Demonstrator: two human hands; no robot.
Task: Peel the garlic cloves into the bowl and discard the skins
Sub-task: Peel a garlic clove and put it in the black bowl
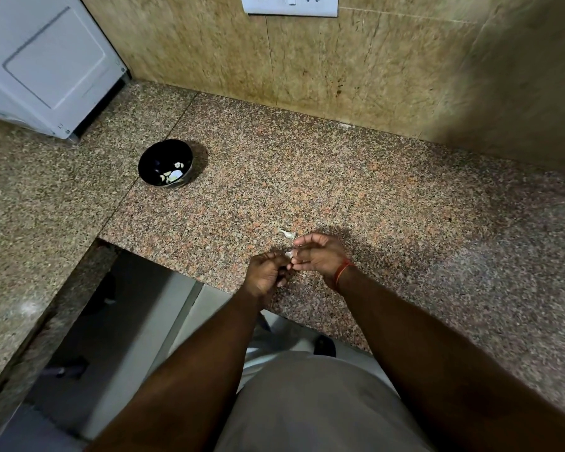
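A garlic clove [288, 254] was pinched between the left hand [267, 271] and right hand [318, 256]; dropped, it could be lost on the speckled surface [372, 190], well short of the far-left bowl [165, 163].

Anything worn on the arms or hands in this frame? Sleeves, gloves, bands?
Both forearms are bare: no sleeves reach into view and there are no gloves. The right hand has a thin red-orange thread band around its wrist. The left hand shows no band, watch or ring that I can make out.
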